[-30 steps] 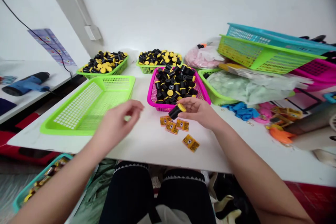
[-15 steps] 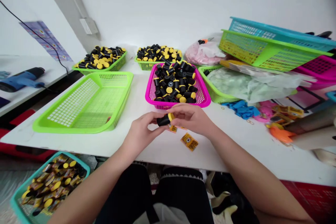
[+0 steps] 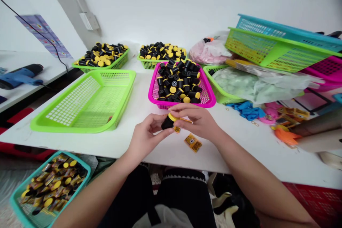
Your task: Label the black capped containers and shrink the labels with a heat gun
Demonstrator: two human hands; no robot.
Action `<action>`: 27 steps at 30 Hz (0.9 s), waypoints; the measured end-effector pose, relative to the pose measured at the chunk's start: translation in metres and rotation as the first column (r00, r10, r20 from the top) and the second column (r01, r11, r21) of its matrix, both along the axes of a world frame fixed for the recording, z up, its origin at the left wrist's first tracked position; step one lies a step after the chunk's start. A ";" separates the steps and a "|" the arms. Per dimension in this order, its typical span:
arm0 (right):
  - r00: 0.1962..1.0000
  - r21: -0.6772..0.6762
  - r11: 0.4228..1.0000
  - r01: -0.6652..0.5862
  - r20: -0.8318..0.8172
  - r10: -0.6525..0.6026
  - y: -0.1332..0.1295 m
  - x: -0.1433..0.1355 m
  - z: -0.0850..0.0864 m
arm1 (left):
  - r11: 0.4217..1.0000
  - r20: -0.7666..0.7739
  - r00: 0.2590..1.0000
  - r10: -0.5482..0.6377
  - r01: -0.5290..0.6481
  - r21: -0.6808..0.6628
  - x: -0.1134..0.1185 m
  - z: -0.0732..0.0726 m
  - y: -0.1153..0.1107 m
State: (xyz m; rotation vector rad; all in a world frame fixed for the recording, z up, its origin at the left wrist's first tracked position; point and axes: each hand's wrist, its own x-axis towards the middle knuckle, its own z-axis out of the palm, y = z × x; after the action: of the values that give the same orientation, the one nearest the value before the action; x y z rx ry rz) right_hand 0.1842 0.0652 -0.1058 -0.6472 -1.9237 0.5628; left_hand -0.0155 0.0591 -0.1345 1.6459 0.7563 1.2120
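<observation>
Between my two hands, above the table's front part, is a small black cylinder with a yellow cap (image 3: 167, 122), tilted. My left hand (image 3: 146, 136) is closed around its black body, thumb underneath. The fingers of my right hand (image 3: 199, 123) pinch it at the yellow cap, and a thin orange edge shows between them; I cannot make out what that belongs to. Just below lies a printed orange-yellow label sleeve (image 3: 192, 143) on the white table. Another printed orange piece (image 3: 177, 129) is partly hidden behind my right fingers.
A pink basket (image 3: 208, 104) heaped with capped black cylinders stands just beyond my hands. At left is a large green basket (image 3: 72, 128). A teal basket (image 3: 87, 165) below the table holds labelled cylinders. Stacked baskets (image 3: 278, 46), blue scraps (image 3: 248, 110) and bags crowd the right.
The capped cylinder has been turned more upright, its yellow cap now facing up more. My right fingers have shifted slightly on the cap, and an orange edge now shows between them.
</observation>
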 end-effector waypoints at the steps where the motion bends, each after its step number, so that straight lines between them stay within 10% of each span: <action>1: 1.000 -0.031 0.999 -0.017 -0.012 0.016 0.001 0.001 -0.001 | 0.998 0.046 0.998 -0.031 0.033 -0.048 0.001 0.001 0.000; 6: 0.988 -0.170 0.983 -0.073 -0.149 0.047 -0.001 0.000 -0.001 | 0.972 0.146 0.980 -0.135 0.160 -0.173 0.004 0.005 -0.003; 13: 0.979 0.072 0.986 -0.148 -0.131 0.157 -0.017 -0.006 0.003 | 0.976 0.122 0.992 -0.010 -0.017 0.216 0.004 0.002 -0.007; 27: 0.999 -0.203 0.979 -0.008 -0.039 0.000 0.004 0.004 -0.004 | 1.000 0.131 0.991 -0.005 0.008 -0.026 0.018 0.001 -0.006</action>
State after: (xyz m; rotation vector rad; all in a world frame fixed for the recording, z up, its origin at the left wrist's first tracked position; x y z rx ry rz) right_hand 0.1880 0.0694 -0.1102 -0.7559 -1.8462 0.7759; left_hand 0.0022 0.0535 -0.1335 1.5300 0.6822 1.2864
